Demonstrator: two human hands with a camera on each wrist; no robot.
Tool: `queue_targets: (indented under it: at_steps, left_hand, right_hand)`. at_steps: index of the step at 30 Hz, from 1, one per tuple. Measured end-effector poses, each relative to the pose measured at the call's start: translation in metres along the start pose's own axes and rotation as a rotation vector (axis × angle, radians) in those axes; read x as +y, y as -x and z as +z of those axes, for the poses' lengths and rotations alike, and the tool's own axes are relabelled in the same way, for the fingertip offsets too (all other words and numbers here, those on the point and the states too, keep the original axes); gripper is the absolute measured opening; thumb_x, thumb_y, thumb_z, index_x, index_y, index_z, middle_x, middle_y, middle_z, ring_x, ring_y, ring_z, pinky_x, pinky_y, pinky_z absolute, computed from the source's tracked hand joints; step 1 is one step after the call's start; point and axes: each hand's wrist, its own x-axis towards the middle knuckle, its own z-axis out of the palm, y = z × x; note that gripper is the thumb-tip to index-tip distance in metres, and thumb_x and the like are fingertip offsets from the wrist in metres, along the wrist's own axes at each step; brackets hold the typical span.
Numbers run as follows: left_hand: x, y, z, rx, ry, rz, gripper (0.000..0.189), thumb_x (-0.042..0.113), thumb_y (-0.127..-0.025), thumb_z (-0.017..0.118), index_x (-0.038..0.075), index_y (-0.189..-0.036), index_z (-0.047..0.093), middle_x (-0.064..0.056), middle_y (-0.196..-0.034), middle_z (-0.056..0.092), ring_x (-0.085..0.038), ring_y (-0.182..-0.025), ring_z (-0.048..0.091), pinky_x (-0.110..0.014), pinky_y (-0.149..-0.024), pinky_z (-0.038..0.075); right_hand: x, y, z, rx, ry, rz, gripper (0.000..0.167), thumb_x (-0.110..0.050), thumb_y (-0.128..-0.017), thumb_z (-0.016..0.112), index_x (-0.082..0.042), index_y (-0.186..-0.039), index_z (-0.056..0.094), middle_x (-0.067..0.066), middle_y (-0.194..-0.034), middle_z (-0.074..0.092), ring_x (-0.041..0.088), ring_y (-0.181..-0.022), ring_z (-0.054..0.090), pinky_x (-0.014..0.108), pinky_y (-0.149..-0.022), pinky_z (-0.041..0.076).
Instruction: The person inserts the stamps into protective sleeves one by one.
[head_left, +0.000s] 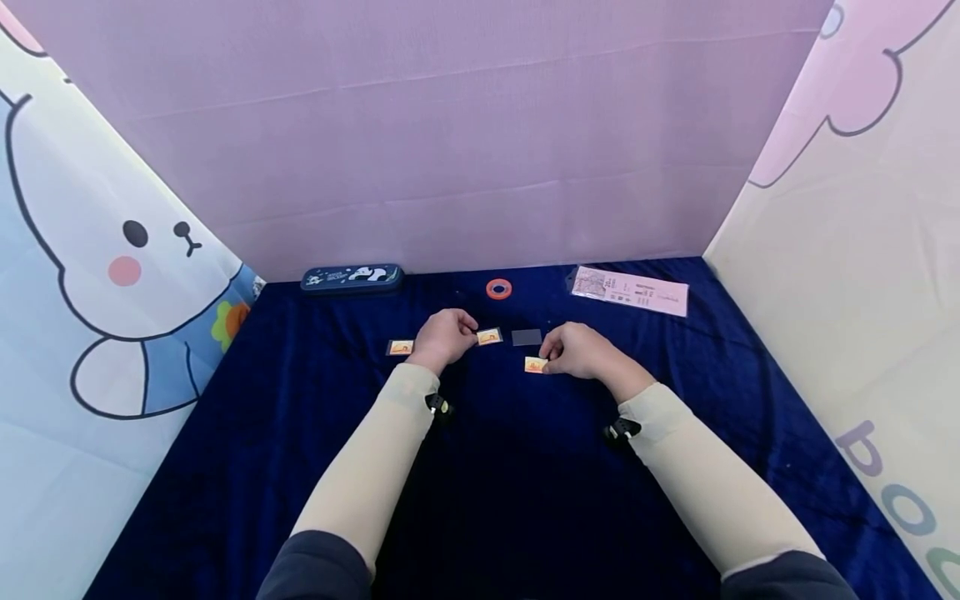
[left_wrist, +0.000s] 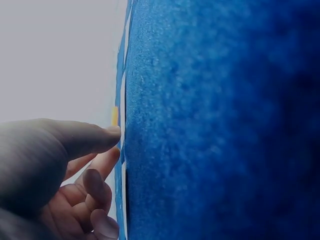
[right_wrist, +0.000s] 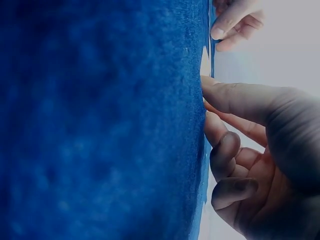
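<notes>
My left hand (head_left: 444, 337) is at the left edge of a small yellow picture card (head_left: 490, 336), pinching it between thumb and fingertips. The card lies on a slightly larger backing with a dark border. Behind that hand, to the left, lies a similar card (head_left: 401, 347). My right hand (head_left: 576, 350) pinches the right edge of another yellow picture card (head_left: 535, 365), low over the cloth. Just beyond this card lies a clear, greyish rectangular sleeve or sheet (head_left: 527, 337). In the right wrist view the pale card (right_wrist: 205, 61) shows edge-on at the thumb tip.
A dark blue velvety cloth (head_left: 480, 483) covers the table. Toward the back lie a blue panda-print case (head_left: 351, 279), a red roll of tape (head_left: 498, 289) and a pink printed packet (head_left: 630, 291). A pink fabric wall (head_left: 465, 150) rises behind, with printed panels at both sides.
</notes>
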Motion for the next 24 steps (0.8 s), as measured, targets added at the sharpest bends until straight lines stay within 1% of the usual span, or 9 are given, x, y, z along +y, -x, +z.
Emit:
queue_targets:
  at_steps: [4,7,13,15,18,24]
  left_hand:
    - [0.0024,-0.0001,0.0000,0.006,-0.008,0.003,0.011,0.028,-0.096,0.079,0.027,-0.106,0.076,0.009,-0.092,0.070,-0.014,-0.083,0.065,-0.039,-0.080,0.053]
    - [0.0040,0.0006,0.0002,0.012,-0.007,0.015,0.009,0.027,-0.096,0.078,0.026,-0.105,0.076,0.009,-0.093,0.070,-0.014,-0.084,0.065,-0.039,-0.081,0.053]
    - [0.0057,0.0051,-0.0002,0.029,0.003,0.049,0.010,0.025,-0.096,0.078,0.024,-0.106,0.076,0.007,-0.092,0.070,-0.015,-0.083,0.065,-0.039,-0.082,0.053]
    - [0.0065,0.0067,-0.0003,0.037,0.003,0.061,0.010,0.024,-0.096,0.078,0.023,-0.105,0.076,0.007,-0.092,0.069,-0.015,-0.083,0.065,-0.039,-0.082,0.052]
    - [0.0074,0.0077,0.0008,0.047,0.008,0.075,0.009,0.023,-0.096,0.078,0.023,-0.104,0.076,0.007,-0.091,0.069,-0.016,-0.082,0.064,-0.038,-0.080,0.052]
    - [0.0078,0.0074,0.0030,0.049,0.013,0.096,0.009,0.023,-0.096,0.076,0.022,-0.105,0.077,0.007,-0.090,0.068,-0.016,-0.081,0.064,-0.038,-0.078,0.052]
  right_hand:
    - [0.0023,-0.0002,-0.0003,-0.003,-0.040,0.003,0.011,-0.011,-0.086,0.087,-0.014,-0.091,0.077,-0.001,-0.086,0.070,0.018,-0.078,0.062,0.036,-0.073,0.051]
    - [0.0042,-0.0006,0.0000,-0.002,-0.060,0.007,0.012,-0.009,-0.085,0.086,-0.014,-0.090,0.077,-0.001,-0.085,0.070,0.017,-0.077,0.062,0.035,-0.072,0.051]
    - [0.0063,-0.0017,0.0014,-0.003,-0.073,0.013,0.013,-0.008,-0.085,0.086,-0.014,-0.093,0.078,-0.001,-0.085,0.069,0.018,-0.078,0.062,0.035,-0.072,0.051]
    - [0.0067,-0.0019,0.0015,-0.009,-0.078,0.013,0.011,-0.008,-0.085,0.085,-0.013,-0.092,0.078,-0.001,-0.085,0.070,0.018,-0.078,0.062,0.035,-0.072,0.051]
    - [0.0073,-0.0017,0.0019,-0.012,-0.081,0.013,0.012,-0.007,-0.086,0.084,-0.013,-0.094,0.078,0.000,-0.086,0.070,0.018,-0.078,0.062,0.035,-0.072,0.051]
    - [0.0094,-0.0021,0.0027,-0.002,-0.078,-0.002,0.019,-0.015,-0.084,0.089,-0.013,-0.100,0.078,0.000,-0.089,0.069,0.018,-0.079,0.062,0.036,-0.073,0.051]
